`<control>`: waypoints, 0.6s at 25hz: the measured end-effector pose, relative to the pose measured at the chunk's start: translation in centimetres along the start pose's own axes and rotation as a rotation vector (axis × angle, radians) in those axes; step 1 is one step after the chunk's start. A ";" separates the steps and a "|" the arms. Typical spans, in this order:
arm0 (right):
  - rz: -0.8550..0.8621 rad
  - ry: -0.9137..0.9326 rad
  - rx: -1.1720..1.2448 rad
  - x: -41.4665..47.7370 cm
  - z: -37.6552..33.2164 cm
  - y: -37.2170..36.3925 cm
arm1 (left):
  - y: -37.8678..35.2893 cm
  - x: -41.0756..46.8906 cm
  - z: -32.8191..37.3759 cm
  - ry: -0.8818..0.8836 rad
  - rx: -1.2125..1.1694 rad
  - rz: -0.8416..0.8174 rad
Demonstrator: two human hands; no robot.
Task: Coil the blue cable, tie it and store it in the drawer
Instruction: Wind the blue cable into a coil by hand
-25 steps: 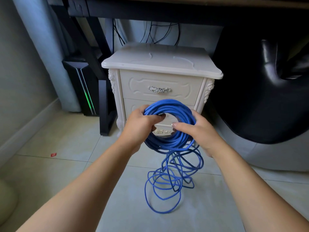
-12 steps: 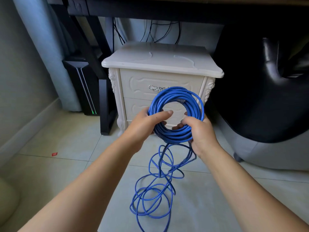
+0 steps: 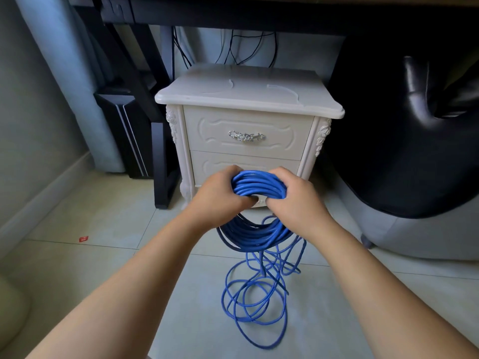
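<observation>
**A:** Where is the blue cable [image 3: 259, 186]?

**B:** Most of it is a coil held up in front of the white nightstand [image 3: 248, 92], between both hands. The rest drops from the coil's lower edge and lies in loose loops on the tiled floor [image 3: 77, 268]. I cannot find either end in that tangle.

**A:** And the hands?

**B:** The left hand [image 3: 220, 199] has its fingers curled round the coil's left side. The right hand [image 3: 295, 200] is wrapped round the right side the same way. The fingertips go behind the strands, so I see mostly knuckles and the backs of the hands. A pale bit shows through the coil's middle, too small to name.

**A:** The drawers?

**B:** The top drawer [image 3: 285, 141] is closed, and its silver handle [image 3: 246, 136] is plain to see. The lower drawer [image 3: 215, 165] also looks closed, but the hands and coil cover its middle.

**A:** Anything else?

**B:** A dark desk [image 3: 233, 11] cuts across the top of the view, with black wires [image 3: 246, 47] hanging behind the nightstand. On the right a glossy black seat [image 3: 414, 156] runs out of frame, and deep shadow hides its shape. A black computer tower [image 3: 121, 130] stands to the left, partly behind a desk leg [image 3: 145, 99]. A small red scrap [image 3: 83, 238] lies on the floor, unreadable.
</observation>
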State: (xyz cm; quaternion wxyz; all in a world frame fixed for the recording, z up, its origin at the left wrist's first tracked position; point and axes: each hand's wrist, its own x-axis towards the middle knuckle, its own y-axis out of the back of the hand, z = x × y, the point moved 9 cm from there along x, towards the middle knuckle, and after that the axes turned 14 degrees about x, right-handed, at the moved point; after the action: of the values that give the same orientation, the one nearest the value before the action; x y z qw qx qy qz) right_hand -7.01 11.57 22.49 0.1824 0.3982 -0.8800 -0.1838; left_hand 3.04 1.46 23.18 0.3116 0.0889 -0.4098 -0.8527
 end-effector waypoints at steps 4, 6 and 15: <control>0.098 -0.094 0.311 0.1 0.5 1.5 | 0.4 0.1 -0.4 0.082 -0.261 0.111; 0.048 -0.193 0.530 -0.1 1.6 1.1 | 0.5 0.0 -0.9 0.151 -0.472 0.152; 0.213 -0.318 0.949 -1.2 3.0 -1.7 | -2.0 -0.4 -2.5 0.435 -1.070 0.234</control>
State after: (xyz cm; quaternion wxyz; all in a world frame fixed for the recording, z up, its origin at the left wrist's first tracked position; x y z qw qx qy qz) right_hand -6.61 11.97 18.89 -0.1369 0.3123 -0.9191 0.1974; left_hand 3.47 1.09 19.98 0.4821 0.0462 0.1437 -0.8630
